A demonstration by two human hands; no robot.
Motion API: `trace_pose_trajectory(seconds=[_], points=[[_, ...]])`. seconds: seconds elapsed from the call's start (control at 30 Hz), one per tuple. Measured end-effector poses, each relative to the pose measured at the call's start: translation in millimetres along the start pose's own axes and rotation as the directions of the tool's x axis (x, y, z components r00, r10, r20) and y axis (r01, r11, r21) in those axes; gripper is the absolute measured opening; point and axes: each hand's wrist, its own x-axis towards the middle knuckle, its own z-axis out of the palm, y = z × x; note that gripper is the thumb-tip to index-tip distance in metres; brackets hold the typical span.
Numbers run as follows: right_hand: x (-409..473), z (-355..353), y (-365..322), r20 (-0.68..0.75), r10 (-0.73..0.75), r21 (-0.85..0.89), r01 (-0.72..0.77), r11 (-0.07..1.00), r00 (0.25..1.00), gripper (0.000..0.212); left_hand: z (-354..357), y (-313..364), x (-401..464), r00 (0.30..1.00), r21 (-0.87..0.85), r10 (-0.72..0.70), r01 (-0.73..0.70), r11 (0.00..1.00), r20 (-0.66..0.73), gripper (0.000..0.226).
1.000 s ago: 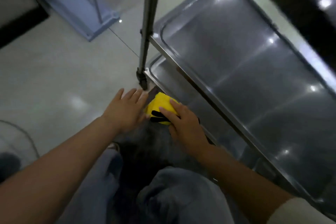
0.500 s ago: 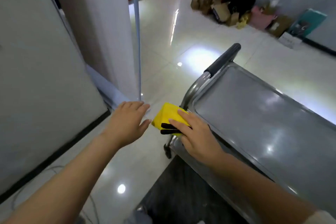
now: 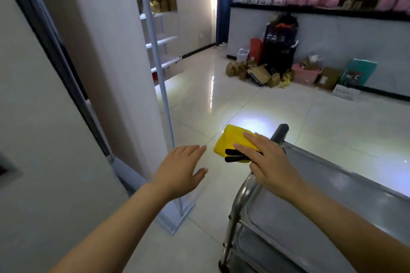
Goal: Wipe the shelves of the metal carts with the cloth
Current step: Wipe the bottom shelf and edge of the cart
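Observation:
The folded yellow cloth (image 3: pixel 231 141) with black stripes is up in the air at the handle end of the metal cart. My right hand (image 3: pixel 269 159) holds it, fingers stretched flat over its top; the thumb is hidden beneath. The cart's top shelf (image 3: pixel 315 197) spreads out grey and shiny to the lower right, with its dark handle (image 3: pixel 280 133) just behind my right hand. A lower shelf (image 3: pixel 253 248) shows under the rim. My left hand (image 3: pixel 182 168) hovers with spread fingers left of the cloth, touching nothing.
A white column (image 3: pixel 106 62) and a thin metal pole on a base (image 3: pixel 170 221) stand close on the left. Boxes, bags and a dark crate (image 3: pixel 279 51) are piled along the far wall. White shelving (image 3: pixel 162 40) stands behind the pole. Glossy tiled floor lies between.
I rose from the low shelf level to above the cart's top shelf. Both hands came up, the right carrying the cloth to the handle corner; more of the room came into view.

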Motion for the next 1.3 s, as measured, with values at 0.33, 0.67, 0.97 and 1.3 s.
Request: trace_pose_trajectory(seconds=[0.33, 0.67, 0.97, 1.3], points=[[48.0, 43.2, 93.9, -0.022, 0.215, 0.004, -0.215, 0.977, 0.976, 0.048, 32.4, -24.0, 133.1, 0.988, 0.033, 0.126, -0.129, 0.991, 0.085, 0.063], [55.1, 62.3, 162.2, -0.206, 0.518, -0.167, -0.552, 0.817, 0.830, 0.049, 80.2, -11.1, 323.9, 0.827, -0.036, 0.536, -0.538, 0.842, 0.168, 0.064], [-3.8, 40.2, 158.6, -0.348, 0.769, -0.175, -0.843, 0.509, 0.536, 0.045, 107.6, 60.2, 400.0, 0.582, -0.074, 0.794, -0.796, 0.600, 0.175, 0.063], [-47.1, 22.9, 169.4, -0.481, 0.821, -0.202, -0.950, 0.237, 0.307, 0.050, 140.5, 163.2, 465.0, 0.317, -0.124, 0.928, -0.931, 0.344, 0.195, 0.064]])
